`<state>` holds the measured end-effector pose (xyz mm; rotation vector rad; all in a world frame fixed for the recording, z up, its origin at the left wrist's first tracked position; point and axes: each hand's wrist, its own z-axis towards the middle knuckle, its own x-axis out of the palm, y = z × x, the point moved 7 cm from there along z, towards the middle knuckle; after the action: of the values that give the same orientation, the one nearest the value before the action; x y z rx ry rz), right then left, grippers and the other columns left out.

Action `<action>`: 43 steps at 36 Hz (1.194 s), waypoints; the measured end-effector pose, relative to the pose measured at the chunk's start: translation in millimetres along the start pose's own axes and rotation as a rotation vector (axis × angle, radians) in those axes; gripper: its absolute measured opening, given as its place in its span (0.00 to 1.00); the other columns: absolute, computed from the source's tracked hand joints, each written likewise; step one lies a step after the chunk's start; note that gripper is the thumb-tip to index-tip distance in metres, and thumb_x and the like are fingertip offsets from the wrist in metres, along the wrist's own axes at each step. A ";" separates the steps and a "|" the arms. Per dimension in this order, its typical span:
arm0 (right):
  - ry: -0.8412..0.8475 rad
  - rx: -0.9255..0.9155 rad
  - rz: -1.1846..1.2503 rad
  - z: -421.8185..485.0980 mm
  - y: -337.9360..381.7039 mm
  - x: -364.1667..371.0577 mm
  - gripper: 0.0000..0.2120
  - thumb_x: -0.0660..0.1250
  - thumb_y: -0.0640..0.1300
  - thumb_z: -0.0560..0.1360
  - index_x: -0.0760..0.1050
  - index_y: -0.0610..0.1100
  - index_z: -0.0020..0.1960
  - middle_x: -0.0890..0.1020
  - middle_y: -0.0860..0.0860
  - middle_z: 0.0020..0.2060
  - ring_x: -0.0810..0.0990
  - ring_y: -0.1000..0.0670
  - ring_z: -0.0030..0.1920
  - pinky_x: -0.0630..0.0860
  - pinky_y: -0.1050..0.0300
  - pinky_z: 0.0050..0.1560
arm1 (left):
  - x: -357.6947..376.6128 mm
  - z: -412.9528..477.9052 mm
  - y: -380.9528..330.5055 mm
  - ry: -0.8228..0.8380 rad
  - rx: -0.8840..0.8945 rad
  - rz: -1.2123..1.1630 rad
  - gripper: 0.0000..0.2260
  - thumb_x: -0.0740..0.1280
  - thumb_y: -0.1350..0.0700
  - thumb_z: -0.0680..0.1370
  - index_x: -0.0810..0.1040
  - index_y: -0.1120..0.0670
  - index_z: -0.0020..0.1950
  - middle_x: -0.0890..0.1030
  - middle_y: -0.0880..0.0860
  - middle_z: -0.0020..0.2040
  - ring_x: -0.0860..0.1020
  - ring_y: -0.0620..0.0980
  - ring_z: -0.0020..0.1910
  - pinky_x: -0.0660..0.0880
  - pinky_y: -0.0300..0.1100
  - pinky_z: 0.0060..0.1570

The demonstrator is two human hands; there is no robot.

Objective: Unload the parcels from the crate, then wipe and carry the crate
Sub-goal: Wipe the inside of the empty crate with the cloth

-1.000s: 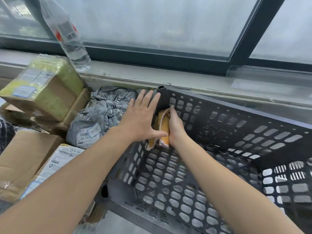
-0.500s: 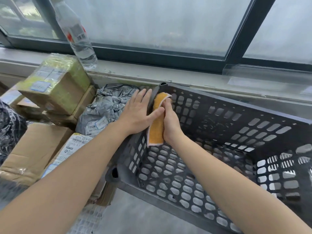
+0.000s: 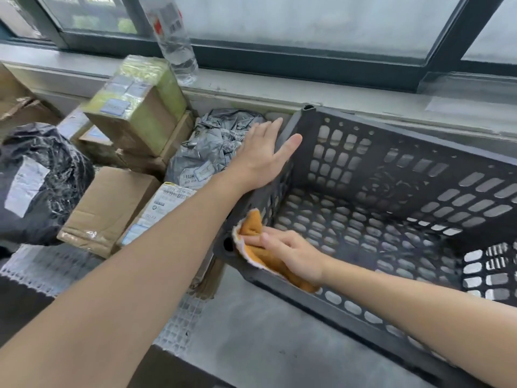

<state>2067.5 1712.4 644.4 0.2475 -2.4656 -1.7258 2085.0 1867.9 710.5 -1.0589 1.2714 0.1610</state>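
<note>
The crate (image 3: 391, 169) is dark grey, gridded with rounded slots. The cloth (image 3: 253, 222) is orange (whitish along its edge). The crumpled parcel (image 3: 215, 144) is silver-grey; the wrapped parcel (image 3: 64, 177) is black, its label (image 3: 25, 186) white.

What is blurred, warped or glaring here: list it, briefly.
Head view: soft daylight through the frosted window, no hard shadows or glare. Head view: the wide-angle lens bows the sill and tilts the water bottle. Head view: the grey parcel label is too smeared to read; the crate and orange cloth are sharp.

dark perforated crate (image 3: 391, 130) beside piled parcels (image 3: 134, 116), orange cloth (image 3: 253, 222) on its near-left corner.
</note>
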 end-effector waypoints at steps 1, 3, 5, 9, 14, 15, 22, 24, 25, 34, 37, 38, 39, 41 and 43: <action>-0.002 0.018 -0.007 1.0 -5.2 -0.3 0.16 0.50 0.45 0.84 0.73 0.61 0.59 0.69 0.64 0.63 0.67 0.77 0.59 0.57 0.79 0.61 | 0.9 -1.0 0.5 -0.002 0.000 0.003 0.38 0.45 0.30 0.76 0.53 0.51 0.80 0.55 0.51 0.80 0.48 0.51 0.79 0.49 0.57 0.76; 0.010 0.025 -0.071 3.5 -11.8 -0.8 0.17 0.50 0.46 0.84 0.73 0.64 0.57 0.70 0.64 0.63 0.69 0.73 0.60 0.57 0.80 0.61 | 3.1 -3.4 0.5 -0.006 -0.002 0.002 0.38 0.46 0.31 0.76 0.53 0.51 0.80 0.55 0.51 0.80 0.48 0.51 0.79 0.50 0.58 0.76; 0.027 0.049 -0.174 6.6 -22.3 -2.3 0.16 0.50 0.49 0.84 0.73 0.65 0.57 0.70 0.61 0.65 0.70 0.66 0.61 0.56 0.81 0.60 | 5.4 -4.5 1.0 -0.008 -0.009 0.004 0.38 0.46 0.30 0.76 0.53 0.51 0.80 0.56 0.51 0.79 0.49 0.52 0.79 0.51 0.59 0.76; 0.050 0.108 -0.287 16.2 -51.8 -4.9 0.24 0.49 0.63 0.79 0.74 0.57 0.66 0.73 0.56 0.68 0.70 0.57 0.67 0.59 0.67 0.70 | 8.5 -4.2 2.9 -0.022 -0.017 0.000 0.34 0.48 0.33 0.79 0.54 0.51 0.80 0.56 0.51 0.79 0.49 0.51 0.79 0.51 0.59 0.76; 0.141 0.387 -0.385 37.0 -108.2 9.9 0.22 0.45 0.57 0.84 0.66 0.44 0.66 0.74 0.41 0.61 0.70 0.43 0.64 0.63 0.49 0.70 | 8.6 -3.7 3.5 -0.048 -0.010 0.005 0.35 0.48 0.33 0.78 0.55 0.52 0.80 0.58 0.52 0.78 0.52 0.52 0.78 0.53 0.57 0.75; 0.123 0.409 -0.369 44.7 -118.1 10.6 0.17 0.45 0.53 0.85 0.65 0.44 0.60 0.73 0.39 0.55 0.71 0.42 0.60 0.64 0.45 0.68 | 8.6 -3.7 3.2 -0.053 -0.005 0.016 0.35 0.49 0.33 0.79 0.55 0.52 0.80 0.58 0.53 0.78 0.52 0.52 0.78 0.54 0.57 0.75; -0.031 0.482 -0.209 45.9 -120.3 -0.7 0.33 0.44 0.70 0.78 0.71 0.50 0.68 0.70 0.50 0.66 0.63 0.48 0.74 0.53 0.56 0.74 | 9.0 -3.8 2.9 -0.068 -0.003 0.032 0.33 0.50 0.35 0.80 0.55 0.52 0.80 0.58 0.52 0.78 0.52 0.50 0.78 0.54 0.55 0.76; -0.073 0.495 -0.120 41.3 -114.8 -7.5 0.34 0.46 0.69 0.79 0.68 0.49 0.73 0.69 0.51 0.71 0.62 0.49 0.75 0.51 0.60 0.72 | 8.7 -3.8 2.7 -0.073 0.000 0.023 0.33 0.50 0.35 0.80 0.56 0.53 0.80 0.59 0.52 0.78 0.53 0.50 0.78 0.54 0.54 0.76; -0.093 0.498 -0.058 39.3 -110.0 -6.4 0.37 0.47 0.71 0.77 0.69 0.47 0.73 0.69 0.52 0.72 0.64 0.49 0.74 0.52 0.61 0.71 | 8.3 -3.7 3.0 -0.079 -0.001 0.016 0.33 0.50 0.35 0.80 0.56 0.53 0.79 0.59 0.52 0.78 0.53 0.50 0.78 0.54 0.53 0.76; -0.164 0.359 0.060 25.7 -93.4 -18.9 0.32 0.47 0.68 0.79 0.75 0.49 0.66 0.76 0.54 0.64 0.72 0.56 0.60 0.59 0.64 0.61 | 6.5 -5.2 4.7 -0.073 -0.039 -0.007 0.33 0.51 0.34 0.80 0.56 0.51 0.80 0.59 0.51 0.78 0.54 0.48 0.77 0.53 0.50 0.74; -0.186 0.320 0.086 21.9 -84.1 -19.2 0.27 0.49 0.65 0.80 0.77 0.50 0.63 0.77 0.57 0.56 0.74 0.60 0.54 0.63 0.70 0.55 | 5.4 -6.1 2.5 -0.076 -0.033 -0.005 0.32 0.51 0.35 0.80 0.56 0.52 0.80 0.59 0.51 0.78 0.54 0.48 0.77 0.54 0.51 0.75; -0.211 0.295 0.094 20.6 -81.2 -22.2 0.25 0.50 0.64 0.81 0.79 0.51 0.58 0.79 0.59 0.51 0.76 0.63 0.49 0.66 0.74 0.49 | 5.0 -6.3 1.6 -0.075 -0.030 -0.003 0.32 0.51 0.35 0.81 0.56 0.52 0.80 0.59 0.51 0.78 0.54 0.48 0.77 0.54 0.51 0.74; -0.231 0.274 0.110 20.9 -78.8 -25.2 0.23 0.50 0.63 0.81 0.80 0.52 0.52 0.81 0.60 0.47 0.77 0.65 0.45 0.67 0.77 0.42 | 4.8 -6.4 1.3 -0.074 -0.029 -0.002 0.32 0.51 0.35 0.81 0.56 0.52 0.80 0.59 0.51 0.78 0.54 0.48 0.77 0.54 0.52 0.74; -0.275 0.241 0.157 21.2 -68.6 -29.0 0.21 0.51 0.61 0.82 0.80 0.53 0.48 0.81 0.62 0.40 0.79 0.66 0.42 0.68 0.79 0.36 | 5.1 -6.5 1.6 -0.071 -0.033 -0.008 0.31 0.51 0.36 0.81 0.56 0.51 0.80 0.59 0.51 0.77 0.54 0.48 0.77 0.54 0.52 0.74; -0.326 0.200 0.169 22.7 -60.6 -33.0 0.20 0.50 0.62 0.81 0.79 0.55 0.49 0.80 0.63 0.42 0.79 0.64 0.46 0.69 0.76 0.41 | 5.6 -6.0 2.1 -0.071 -0.036 -0.020 0.32 0.51 0.35 0.81 0.56 0.51 0.79 0.59 0.50 0.78 0.54 0.48 0.77 0.55 0.52 0.75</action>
<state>2099.4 1719.6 579.5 -0.2395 -2.7938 -1.5564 2081.5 1862.3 705.2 -1.0874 1.1977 0.2045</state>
